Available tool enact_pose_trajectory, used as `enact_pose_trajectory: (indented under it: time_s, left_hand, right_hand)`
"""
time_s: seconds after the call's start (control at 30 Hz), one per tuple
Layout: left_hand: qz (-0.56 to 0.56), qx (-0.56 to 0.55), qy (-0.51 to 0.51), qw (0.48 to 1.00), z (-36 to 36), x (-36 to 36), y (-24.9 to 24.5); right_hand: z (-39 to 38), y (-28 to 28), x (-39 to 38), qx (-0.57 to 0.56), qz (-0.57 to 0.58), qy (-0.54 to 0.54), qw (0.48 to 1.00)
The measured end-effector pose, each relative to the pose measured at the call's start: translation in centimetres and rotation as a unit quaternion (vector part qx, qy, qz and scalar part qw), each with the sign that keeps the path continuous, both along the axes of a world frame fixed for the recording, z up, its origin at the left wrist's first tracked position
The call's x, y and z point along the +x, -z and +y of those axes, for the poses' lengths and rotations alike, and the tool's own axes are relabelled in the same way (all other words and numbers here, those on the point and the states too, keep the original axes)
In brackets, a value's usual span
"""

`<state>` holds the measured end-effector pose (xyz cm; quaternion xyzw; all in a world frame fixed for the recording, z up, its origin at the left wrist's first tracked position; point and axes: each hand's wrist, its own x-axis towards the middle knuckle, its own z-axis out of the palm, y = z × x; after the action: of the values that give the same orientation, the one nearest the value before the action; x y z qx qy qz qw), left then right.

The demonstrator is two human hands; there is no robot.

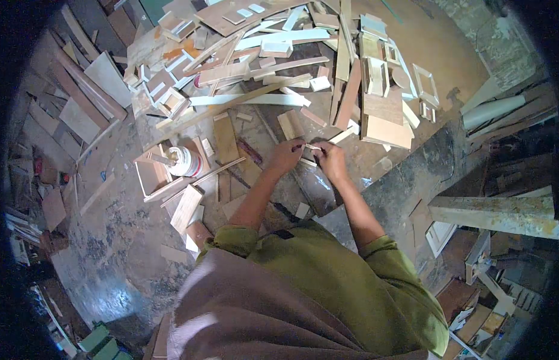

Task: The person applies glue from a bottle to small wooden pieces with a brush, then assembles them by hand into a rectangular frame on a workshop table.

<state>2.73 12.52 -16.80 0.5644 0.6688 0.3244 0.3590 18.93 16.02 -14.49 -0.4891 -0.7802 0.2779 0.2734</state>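
Near the middle of the work table, my left hand (285,157) and my right hand (332,162) pinch a small pale wood strip (312,147) between them, one at each end. Just beyond my left hand lies a small wooden block (290,125). A narrow light stick (342,135) points away past my right hand. To the left of my left forearm is a dark red and black tool (250,152), too small to name. A flat wood board (225,137) lies farther left.
A white tub (185,162) with a brush handle stands by an open wooden box (148,174) on the left. Wood strips and small frames are heaped across the back. Stacked wood panels (384,129) lie to the right. A thick beam (495,216) juts in from the right.
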Motion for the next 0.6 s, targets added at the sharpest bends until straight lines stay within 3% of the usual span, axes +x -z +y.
enact_pose_trajectory:
  time_s: [0.17,0.27,0.6]
  left_hand:
    - [-0.001,0.037,0.016,0.999,0.2,-0.3,1.6]
    - [-0.003,0.039,0.005,0.999,-0.1,-0.1,0.1]
    - [-0.017,0.073,0.000,0.997,-0.1,0.0,1.5]
  right_hand:
    - [-0.1,-0.6,-0.2,-0.028,-0.014,0.005,1.000]
    - [0.0,-0.2,-0.2,-0.045,0.007,0.002,0.999]
    - [0.0,0.0,0.0,-0.006,-0.010,-0.013,1.000]
